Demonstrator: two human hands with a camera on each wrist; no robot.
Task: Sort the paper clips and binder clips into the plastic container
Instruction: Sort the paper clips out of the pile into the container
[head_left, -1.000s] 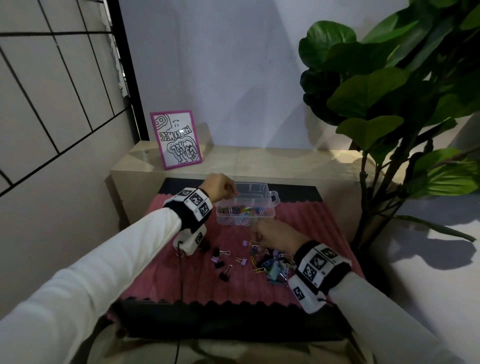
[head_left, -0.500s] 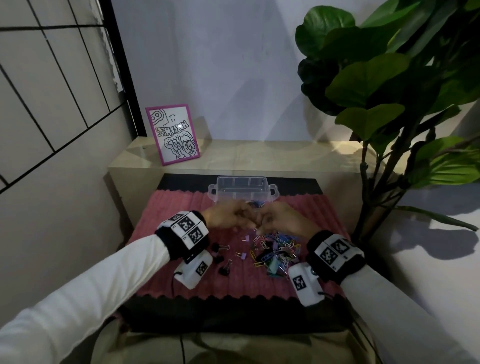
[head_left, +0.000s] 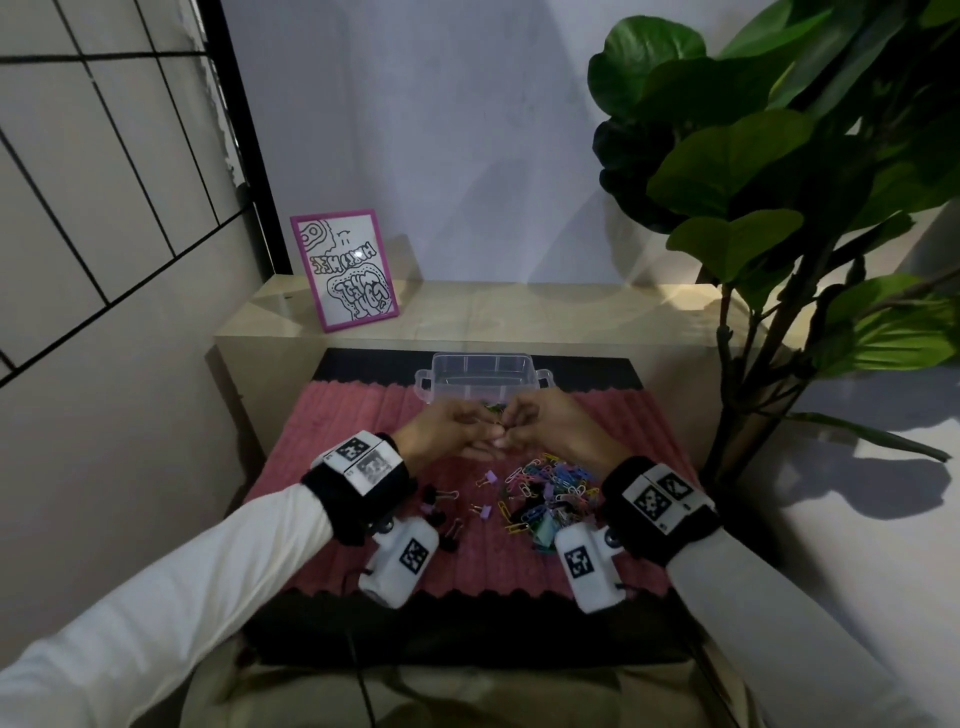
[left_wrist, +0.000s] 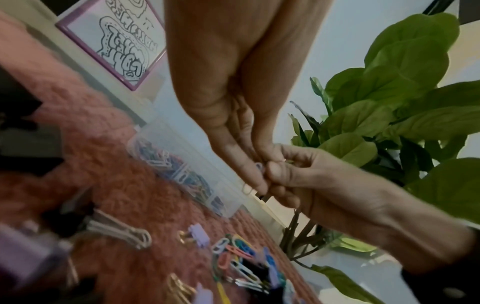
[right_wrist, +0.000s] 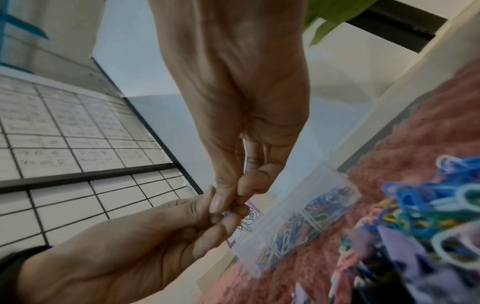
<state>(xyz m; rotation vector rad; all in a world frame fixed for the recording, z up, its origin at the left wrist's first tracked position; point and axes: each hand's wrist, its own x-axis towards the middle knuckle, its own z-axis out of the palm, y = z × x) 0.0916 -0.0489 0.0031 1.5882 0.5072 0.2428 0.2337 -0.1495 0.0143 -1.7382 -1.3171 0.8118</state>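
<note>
While unsorted, clips (head_left: 545, 493) look multicoloured.

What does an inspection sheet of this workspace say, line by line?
Surface: pink ribbed mat on a dark table.
Job's things: clear plastic container at the mat's far edge, paper clips inside; mixed clip pile near the right wrist; stray binder clips on the left.
Clutter: nothing seen.
Hands: left hand and right hand meet above the mat, pinching small clips together.
Cables: thin dark cable below the left wrist camera.
Surroundings: framed drawing on a ledge, leafy plant right.
</note>
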